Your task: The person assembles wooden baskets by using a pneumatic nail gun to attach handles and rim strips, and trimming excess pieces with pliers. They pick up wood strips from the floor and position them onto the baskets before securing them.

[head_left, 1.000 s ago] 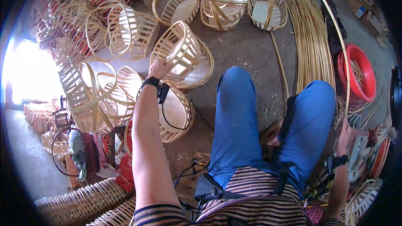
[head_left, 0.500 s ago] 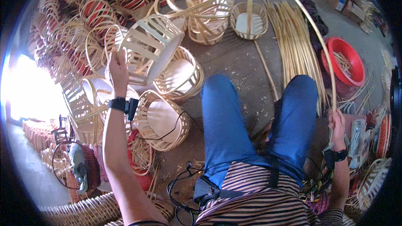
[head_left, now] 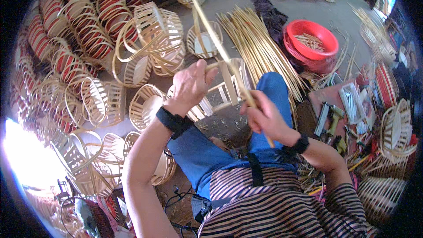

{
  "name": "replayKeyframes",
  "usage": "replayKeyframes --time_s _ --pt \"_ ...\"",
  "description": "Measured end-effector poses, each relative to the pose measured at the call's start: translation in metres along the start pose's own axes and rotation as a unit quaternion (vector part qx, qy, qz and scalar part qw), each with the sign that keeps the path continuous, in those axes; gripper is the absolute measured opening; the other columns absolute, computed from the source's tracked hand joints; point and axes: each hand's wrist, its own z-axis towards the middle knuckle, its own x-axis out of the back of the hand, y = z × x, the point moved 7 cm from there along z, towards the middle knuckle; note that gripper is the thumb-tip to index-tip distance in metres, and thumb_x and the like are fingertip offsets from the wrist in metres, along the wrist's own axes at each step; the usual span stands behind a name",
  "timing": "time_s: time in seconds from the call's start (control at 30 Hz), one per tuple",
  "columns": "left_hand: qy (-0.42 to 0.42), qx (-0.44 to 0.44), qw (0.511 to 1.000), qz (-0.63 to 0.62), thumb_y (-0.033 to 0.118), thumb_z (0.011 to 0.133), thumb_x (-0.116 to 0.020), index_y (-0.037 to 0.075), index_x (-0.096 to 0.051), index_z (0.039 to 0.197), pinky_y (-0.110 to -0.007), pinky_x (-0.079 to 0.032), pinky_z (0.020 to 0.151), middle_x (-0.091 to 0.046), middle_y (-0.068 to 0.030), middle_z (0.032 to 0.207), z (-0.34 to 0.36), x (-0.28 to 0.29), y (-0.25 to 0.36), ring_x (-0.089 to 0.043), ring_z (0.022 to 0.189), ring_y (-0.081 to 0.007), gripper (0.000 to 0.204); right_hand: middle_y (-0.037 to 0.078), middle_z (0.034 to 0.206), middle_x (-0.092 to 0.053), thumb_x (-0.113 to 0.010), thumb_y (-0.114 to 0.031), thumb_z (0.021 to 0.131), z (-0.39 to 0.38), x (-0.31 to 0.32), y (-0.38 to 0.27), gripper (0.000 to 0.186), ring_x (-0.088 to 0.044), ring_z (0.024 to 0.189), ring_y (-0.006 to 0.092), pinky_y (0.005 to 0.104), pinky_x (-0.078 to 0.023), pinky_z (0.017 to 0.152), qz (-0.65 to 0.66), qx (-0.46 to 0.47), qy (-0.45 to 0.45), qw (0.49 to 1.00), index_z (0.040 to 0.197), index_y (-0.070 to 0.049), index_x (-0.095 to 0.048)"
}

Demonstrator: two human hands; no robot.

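Note:
My left hand is closed on the rim of a pale slatted basket, which is tilted above my knees and partly hidden behind my hands. In my right hand a long bamboo strip is gripped near its lower end. The strip slants up and away to the left, crossing in front of the basket's slats. Whether it touches the basket I cannot tell. Both hands are close together over my lap.
A bundle of bamboo strips lies ahead, beside a red basin holding short sticks. To the right a staple gun rests on a board. Finished-looking baskets stand ahead-left, with stacked red-banded baskets beyond.
My left hand has brought the basket from the left to over my lap. My right hand has carried the strip inward from the right to the basket. The view has turned right.

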Motion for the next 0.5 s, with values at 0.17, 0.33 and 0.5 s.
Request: replayKeyframes --time_s 0.17,0.33,0.5 --pt "-0.077 0.054 0.994 -0.064 0.040 0.077 -0.043 0.004 -0.044 0.083 -0.040 -0.041 0.057 -0.055 -0.0182 0.067 -0.006 -0.034 0.013 -0.054 0.067 -0.0329 0.036 0.004 0.071 -0.049 -0.041 -0.009 0.081 0.012 -0.033 0.032 0.030 -0.040 0.042 0.0059 0.0184 -0.032 0.034 0.077 -0.060 0.007 0.995 0.107 -0.001 -0.030" --pt "-0.020 0.114 0.987 -0.112 0.037 0.070 -0.052 0.002 -0.044 0.085 -0.035 -0.043 0.061 -0.057 -0.0149 0.069 -0.014 -0.032 -0.011 -0.057 0.069 -0.0293 0.039 0.007 0.066 -0.054 -0.042 -0.015 0.083 -0.034 -0.053 0.059 0.018 -0.049 0.048 0.0086 0.0185 -0.039 0.041 0.107 -0.179 -0.121 0.971 0.092 0.000 -0.043" --pt "-0.016 0.066 0.989 -0.134 0.026 0.064 -0.063 0.007 -0.002 0.125 -0.036 -0.044 0.066 -0.054 -0.0154 0.088 -0.011 -0.032 0.008 -0.056 0.076 -0.0284 0.089 0.008 0.060 -0.055 -0.044 -0.020 0.083 -0.041 -0.037 0.079 0.022 -0.051 0.047 0.0109 0.0198 -0.043 0.046 0.176 -0.248 -0.105 0.947 0.078 0.001 -0.050"
